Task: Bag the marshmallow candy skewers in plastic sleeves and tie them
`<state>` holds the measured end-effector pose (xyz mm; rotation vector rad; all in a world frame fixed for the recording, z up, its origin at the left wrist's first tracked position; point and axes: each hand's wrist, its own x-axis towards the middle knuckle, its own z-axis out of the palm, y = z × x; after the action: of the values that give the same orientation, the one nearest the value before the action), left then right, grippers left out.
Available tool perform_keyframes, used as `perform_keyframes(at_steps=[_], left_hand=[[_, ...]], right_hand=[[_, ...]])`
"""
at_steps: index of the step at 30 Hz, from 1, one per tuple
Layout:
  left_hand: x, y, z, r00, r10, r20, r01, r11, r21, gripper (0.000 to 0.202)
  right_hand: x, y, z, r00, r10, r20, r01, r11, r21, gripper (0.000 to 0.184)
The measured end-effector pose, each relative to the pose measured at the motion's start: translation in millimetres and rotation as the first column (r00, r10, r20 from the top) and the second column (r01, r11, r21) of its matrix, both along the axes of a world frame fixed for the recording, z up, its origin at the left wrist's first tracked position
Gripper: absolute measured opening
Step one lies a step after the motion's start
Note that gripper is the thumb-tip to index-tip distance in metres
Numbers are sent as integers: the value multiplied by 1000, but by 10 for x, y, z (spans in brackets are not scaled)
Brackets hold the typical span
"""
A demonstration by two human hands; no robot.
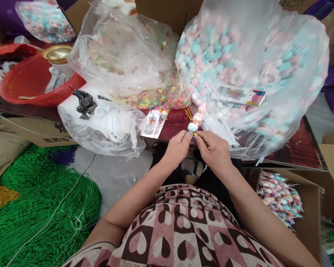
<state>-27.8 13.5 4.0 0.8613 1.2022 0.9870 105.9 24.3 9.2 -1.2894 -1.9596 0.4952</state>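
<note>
Both hands meet at centre: left hand (177, 147) and right hand (211, 148) are pinched together on the bottom of a candy stick (197, 118), which points to 12 o'clock. Step looks like tying/sealing its base w/ a yellow tie; next move needs a firm twist. Big candy bag (253, 66) sits at 1 o'clock.

glossy plastic bag (256, 55) (crinkled film)

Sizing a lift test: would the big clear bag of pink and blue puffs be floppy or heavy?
Probably floppy: the big bag is thin, crinkled film sagging over the table edge. Likely light for its bulk, as the puffs look airy. The film may be slippery.
</note>
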Motion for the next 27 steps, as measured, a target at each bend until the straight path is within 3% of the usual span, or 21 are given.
perform_keyframes(at_steps=[3,6,11,15,19,22,24,27], left_hand=[[-21,-5,-3,998,-43,-48,48,992,117,31],[-59,1,43,975,-76,-210,120,972,204,26],[-79,13,136,842,-16,-539,226,918,326,24],[-86,-4,82,793,32,-609,254,890,378,18],[-136,2,28,896,-46,-441,254,868,426,16],[-173,21,91,967,-213,-140,251,884,395,40],[-188,26,188,958,-287,23,257,889,378,50],[-203,6,369,933,-323,157,238,883,405,43]], right_hand=[[14,23,14,999,25,42,-25,1000,3,24],[23,25,72,1000,22,2,-22,999,-46,24],[10,-16,172,996,-53,-78,48,996,-72,22],[11,-31,216,954,-157,-256,88,961,-262,25],[56,-5,223,868,-182,-462,-116,829,-546,23],[79,-6,220,785,-187,-591,-293,728,-620,19],[81,-24,235,744,-205,-636,-338,706,-622,23],[83,-53,297,708,-201,-677,-372,709,-599,27]])
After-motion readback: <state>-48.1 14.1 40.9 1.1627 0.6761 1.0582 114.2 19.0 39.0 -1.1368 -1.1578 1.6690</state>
